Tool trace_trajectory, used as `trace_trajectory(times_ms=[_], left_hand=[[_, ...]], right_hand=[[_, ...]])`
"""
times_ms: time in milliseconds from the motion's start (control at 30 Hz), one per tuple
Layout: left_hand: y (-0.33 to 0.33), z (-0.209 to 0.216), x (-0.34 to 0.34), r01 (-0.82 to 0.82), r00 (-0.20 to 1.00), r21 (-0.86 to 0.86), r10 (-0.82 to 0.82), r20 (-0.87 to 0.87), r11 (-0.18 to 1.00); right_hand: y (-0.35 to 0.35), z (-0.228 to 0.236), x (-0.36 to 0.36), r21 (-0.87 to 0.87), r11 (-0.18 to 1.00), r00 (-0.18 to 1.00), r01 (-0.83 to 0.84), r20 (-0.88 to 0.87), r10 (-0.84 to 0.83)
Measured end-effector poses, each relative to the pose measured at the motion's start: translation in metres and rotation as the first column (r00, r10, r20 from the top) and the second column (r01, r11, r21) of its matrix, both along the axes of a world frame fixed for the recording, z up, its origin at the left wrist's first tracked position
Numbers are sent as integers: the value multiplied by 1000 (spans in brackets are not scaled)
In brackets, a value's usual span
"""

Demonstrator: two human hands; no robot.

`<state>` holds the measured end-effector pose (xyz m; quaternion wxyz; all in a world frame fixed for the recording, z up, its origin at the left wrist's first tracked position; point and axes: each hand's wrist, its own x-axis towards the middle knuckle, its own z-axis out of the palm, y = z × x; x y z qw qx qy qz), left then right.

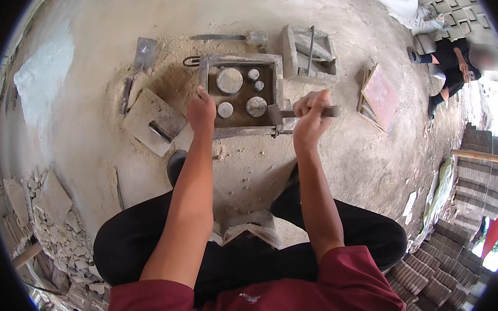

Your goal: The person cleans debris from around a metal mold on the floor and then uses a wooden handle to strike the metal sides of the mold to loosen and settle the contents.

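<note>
In front of me lies a rectangular box frame [248, 58], apparently wooden, with a dark, smooth bed inside. Several round, pale discs of different sizes sit in it, among them a large one [229, 81] at the back left and another [256, 106] near the right wall. My left hand [201, 111] is closed on the frame's left wall. My right hand [313, 116] is a fist around a dark, flat metal bar [332, 111], whose broad end reaches the frame's near right corner. The exact kind of this tool is hard to make out.
Behind right stands a second frame box [289, 55] with a rod across it. Left lie a square board with a handle [148, 121] and a small metal plate [145, 53]. Stacked boards [381, 98] rest at right. A seated person [457, 65] is at the far right.
</note>
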<state>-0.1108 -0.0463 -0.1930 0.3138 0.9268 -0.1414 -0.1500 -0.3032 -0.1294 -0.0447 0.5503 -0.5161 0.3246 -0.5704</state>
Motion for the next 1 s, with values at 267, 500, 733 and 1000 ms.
trace_trajectory(times_ms=[267,500,733,1000], left_hand=[[-1,8,-3,-16,996,-102,25,89,995],[-2,11,-3,-47,999,22,47,18,999],[6,2,1,-3,1000,16,2,7,1000],[-1,-4,-2,-34,997,-46,38,74,998]], right_hand=[[17,33,-12,-140,976,984,-165,44,172],[29,2,0,-232,930,953,-286,-172,250],[31,-22,6,-95,961,948,-260,-216,235],[21,-29,10,-135,977,985,-165,-64,158]])
